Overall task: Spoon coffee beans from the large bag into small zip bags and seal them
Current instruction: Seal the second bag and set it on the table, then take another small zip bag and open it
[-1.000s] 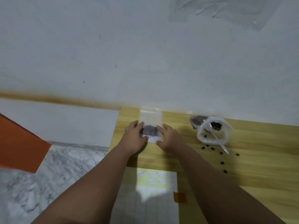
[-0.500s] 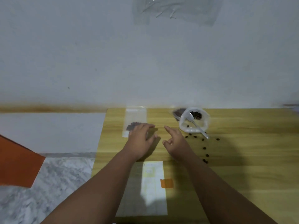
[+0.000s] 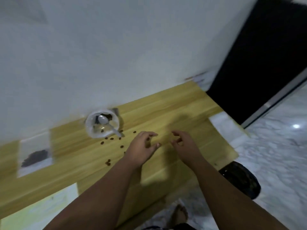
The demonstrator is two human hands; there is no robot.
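Observation:
A small clear zip bag (image 3: 35,153) with a dark heap of coffee beans inside lies flat at the left of the wooden table (image 3: 182,110). The large bag (image 3: 102,123), rolled open like a bowl, stands by the wall with a white spoon (image 3: 108,125) in it. Loose beans (image 3: 112,138) are scattered on the wood in front of it. My left hand (image 3: 141,148) and my right hand (image 3: 184,145) hover over the table's middle right, fingers loosely curled, holding nothing. The frame is blurred by motion.
A stack of white sheets or bags (image 3: 224,125) lies at the table's right end. A pale yellow-green mat (image 3: 41,211) lies at the near left edge. A dark round object (image 3: 240,180) sits on the marble floor at right, beside a dark doorway (image 3: 265,55).
Both hands have let go of the filled zip bag, which stays at the left. The hands and the view have swung right, past the large bag.

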